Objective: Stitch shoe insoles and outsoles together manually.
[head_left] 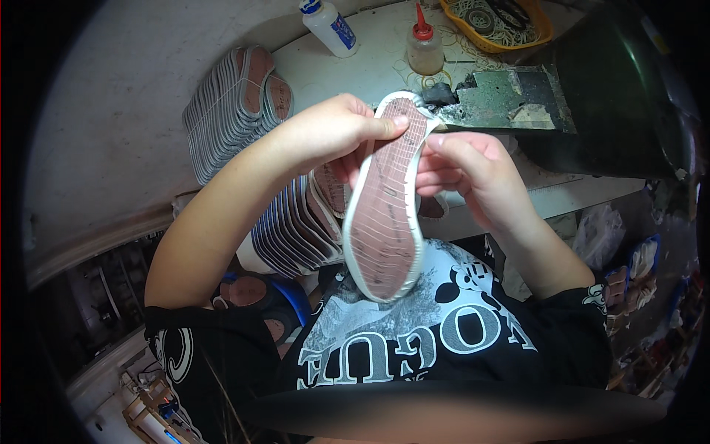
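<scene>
A shoe insole (pixel 384 214) with a reddish-brown face, marked by thin crosswise lines, and a white rim is held up before my chest. My left hand (pixel 329 133) is closed on its upper left edge, the thumb lying on the brown face and the other fingers behind. On the opposite edge my right hand (pixel 473 166) is closed, thumb and forefinger pinching the white edging (pixel 435 126) where it stands out from the rim. The insole's top end sits against the dark working head of a worn green machine (pixel 510 100); the exact contact is hidden.
A tied stack of insoles (pixel 222 111) stands at the left, another stack (pixel 296 226) under my left forearm. At the back of the white table (pixel 377 29) are a white bottle (pixel 329 29), a red-tipped squeeze bottle (pixel 425 52) and a yellow basket (pixel 488 44) of bands.
</scene>
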Action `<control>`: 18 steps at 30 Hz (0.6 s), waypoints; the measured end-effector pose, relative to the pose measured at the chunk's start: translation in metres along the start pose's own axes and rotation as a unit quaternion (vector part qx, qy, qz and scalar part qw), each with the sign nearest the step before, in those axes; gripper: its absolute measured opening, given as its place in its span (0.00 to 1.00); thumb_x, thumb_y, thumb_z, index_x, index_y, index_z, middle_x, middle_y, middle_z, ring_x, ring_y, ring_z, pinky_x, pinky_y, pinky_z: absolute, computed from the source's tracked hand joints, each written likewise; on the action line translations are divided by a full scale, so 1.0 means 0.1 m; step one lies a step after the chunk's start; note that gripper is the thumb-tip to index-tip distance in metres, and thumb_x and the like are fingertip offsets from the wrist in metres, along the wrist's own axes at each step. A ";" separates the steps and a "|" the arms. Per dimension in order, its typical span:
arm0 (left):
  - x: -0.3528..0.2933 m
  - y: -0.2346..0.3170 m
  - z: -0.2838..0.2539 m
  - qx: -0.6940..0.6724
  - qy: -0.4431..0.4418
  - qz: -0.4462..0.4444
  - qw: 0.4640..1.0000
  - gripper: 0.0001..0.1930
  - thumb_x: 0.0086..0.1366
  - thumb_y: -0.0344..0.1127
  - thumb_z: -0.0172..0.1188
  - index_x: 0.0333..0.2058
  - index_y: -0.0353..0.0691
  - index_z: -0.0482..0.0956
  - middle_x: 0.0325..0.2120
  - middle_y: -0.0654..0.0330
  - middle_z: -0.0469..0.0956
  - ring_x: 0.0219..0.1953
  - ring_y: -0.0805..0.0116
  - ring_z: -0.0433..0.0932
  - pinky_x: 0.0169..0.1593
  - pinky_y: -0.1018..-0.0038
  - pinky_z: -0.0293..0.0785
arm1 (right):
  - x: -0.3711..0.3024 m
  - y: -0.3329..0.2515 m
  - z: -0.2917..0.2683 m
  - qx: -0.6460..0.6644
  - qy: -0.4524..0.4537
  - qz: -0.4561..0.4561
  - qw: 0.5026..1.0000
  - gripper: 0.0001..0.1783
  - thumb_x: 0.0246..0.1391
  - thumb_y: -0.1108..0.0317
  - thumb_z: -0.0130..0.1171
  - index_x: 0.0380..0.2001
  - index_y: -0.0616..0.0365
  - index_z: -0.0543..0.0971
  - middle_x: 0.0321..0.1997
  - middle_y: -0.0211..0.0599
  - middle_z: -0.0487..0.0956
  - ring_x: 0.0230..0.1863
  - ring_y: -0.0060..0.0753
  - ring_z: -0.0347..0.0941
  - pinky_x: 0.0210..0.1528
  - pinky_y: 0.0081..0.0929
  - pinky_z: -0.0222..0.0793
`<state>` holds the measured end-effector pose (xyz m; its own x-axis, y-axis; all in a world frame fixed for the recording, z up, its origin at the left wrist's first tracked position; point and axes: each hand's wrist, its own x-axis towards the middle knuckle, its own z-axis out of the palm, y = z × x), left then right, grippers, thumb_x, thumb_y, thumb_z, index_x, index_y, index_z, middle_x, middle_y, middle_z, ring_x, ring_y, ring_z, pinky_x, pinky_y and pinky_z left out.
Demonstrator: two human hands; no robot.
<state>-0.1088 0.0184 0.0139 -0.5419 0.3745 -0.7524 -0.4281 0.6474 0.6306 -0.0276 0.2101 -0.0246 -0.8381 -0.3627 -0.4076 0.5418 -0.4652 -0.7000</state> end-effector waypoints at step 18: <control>0.10 -0.07 -0.16 -0.018 0.001 0.011 1.000 0.32 0.62 0.60 0.52 0.11 0.37 0.72 0.02 0.63 0.65 0.02 0.80 0.60 0.08 0.86 0.57 | -0.52 0.00 -0.15 -0.049 0.081 0.011 0.995 0.13 0.56 0.69 0.56 0.39 0.71 0.77 0.33 0.39 0.80 0.32 0.21 0.76 0.36 0.17 0.70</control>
<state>-0.1230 0.0066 0.0051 -0.5535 0.3865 -0.7378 -0.4417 0.6147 0.6534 0.0151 0.2411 -0.0119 -0.8297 -0.2336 -0.5069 0.5579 -0.3750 -0.7403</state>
